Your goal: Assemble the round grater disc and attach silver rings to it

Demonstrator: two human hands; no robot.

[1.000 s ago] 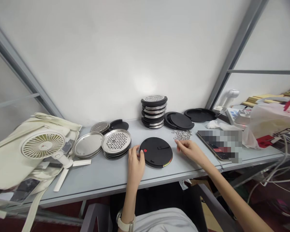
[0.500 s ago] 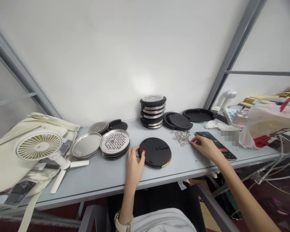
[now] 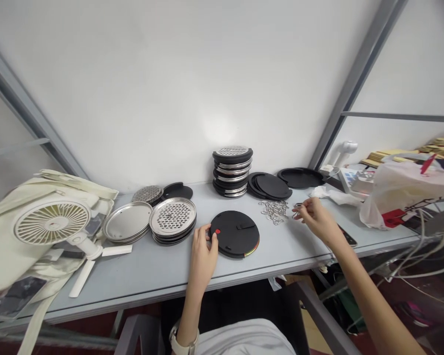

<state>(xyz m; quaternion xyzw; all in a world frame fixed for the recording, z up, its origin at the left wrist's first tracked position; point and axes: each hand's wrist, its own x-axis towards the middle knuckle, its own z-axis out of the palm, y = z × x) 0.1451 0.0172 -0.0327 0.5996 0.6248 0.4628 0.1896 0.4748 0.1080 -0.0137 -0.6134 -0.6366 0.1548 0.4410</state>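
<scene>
A black round disc (image 3: 240, 236) lies flat near the table's front edge, with a red dot at its left and a shiny coloured rim strip at lower right. My left hand (image 3: 203, 251) grips its left edge, the thumb near the red dot and the fingers curled along the side. To the right, my right hand (image 3: 316, 219) is raised slightly over the table, pinching a small bent metal wire clip (image 3: 296, 209) between thumb and fingers. Beside it lies a loose pile of similar wire clips (image 3: 276, 211). The phone (image 3: 350, 237) is mostly hidden behind my right hand.
Left stand perforated metal grater discs (image 3: 173, 217), plain metal discs (image 3: 128, 222) and a white fan (image 3: 55, 222) by a cream bag (image 3: 7, 261). Behind are a tall stack of assembled discs (image 3: 232, 172) and black covers (image 3: 272, 186). A plastic bag (image 3: 392, 187) sits right.
My right hand has lifted away from the wire clip pile, up and slightly right, with a clip in its fingers. My left hand stays on the disc. The view has shifted slightly.
</scene>
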